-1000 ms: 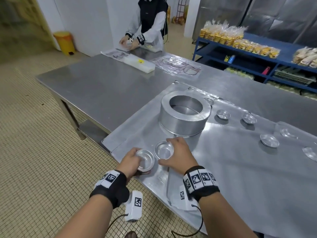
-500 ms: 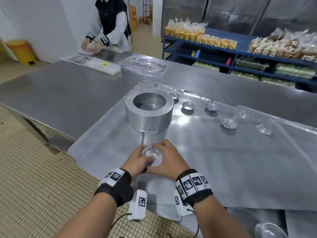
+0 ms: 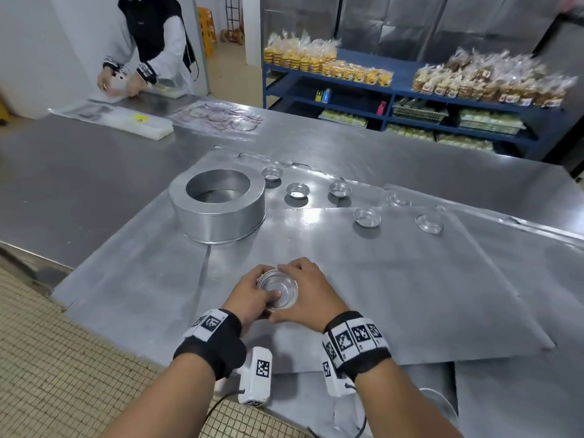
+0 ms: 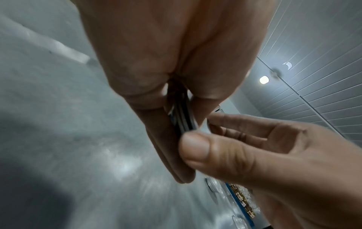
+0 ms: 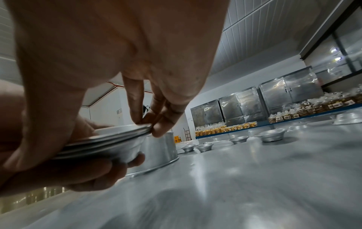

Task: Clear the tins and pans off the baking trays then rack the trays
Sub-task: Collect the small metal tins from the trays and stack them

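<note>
Both hands hold a nested stack of small round tins (image 3: 278, 288) just above the near baking tray (image 3: 395, 295). My left hand (image 3: 249, 295) cups the stack from below and the left, thumb on its rim. My right hand (image 3: 308, 295) pinches the rim (image 5: 121, 136) from the right. In the left wrist view the stack's edges (image 4: 181, 117) show between the fingers. A large ring-shaped cake pan (image 3: 218, 205) stands on the tray's far left. Several loose small tins (image 3: 297, 190) (image 3: 366, 217) lie across the trays behind.
The trays lie on a long steel table (image 3: 79, 184). Another person (image 3: 151, 42) works at its far end beside a white plastic packet (image 3: 126, 123). Blue shelves with bagged baked goods (image 3: 410, 90) stand behind. Tiled floor (image 3: 63, 374) lies at the near left.
Two separate tins, one in each hand, have been brought together into one stack held by both hands. My view has swung right and nearer to the trays.
</note>
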A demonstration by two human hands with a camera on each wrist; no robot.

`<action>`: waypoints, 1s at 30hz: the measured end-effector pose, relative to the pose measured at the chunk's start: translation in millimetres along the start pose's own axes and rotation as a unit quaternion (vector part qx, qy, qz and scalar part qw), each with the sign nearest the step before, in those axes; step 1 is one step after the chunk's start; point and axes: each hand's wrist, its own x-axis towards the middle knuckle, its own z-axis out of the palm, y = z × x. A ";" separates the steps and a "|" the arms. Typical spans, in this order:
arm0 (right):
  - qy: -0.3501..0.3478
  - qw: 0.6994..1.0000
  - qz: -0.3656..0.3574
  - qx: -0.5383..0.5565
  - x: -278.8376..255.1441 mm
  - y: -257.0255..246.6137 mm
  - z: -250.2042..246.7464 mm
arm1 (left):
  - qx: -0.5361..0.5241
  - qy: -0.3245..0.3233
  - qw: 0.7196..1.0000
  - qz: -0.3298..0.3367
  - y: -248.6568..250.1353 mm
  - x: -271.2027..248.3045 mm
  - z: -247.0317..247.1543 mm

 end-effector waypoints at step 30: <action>0.123 0.930 0.311 -0.154 153.3 187.9 -110.5 | 0.068 -0.074 0.994 -0.045 43.8 136.2 64.3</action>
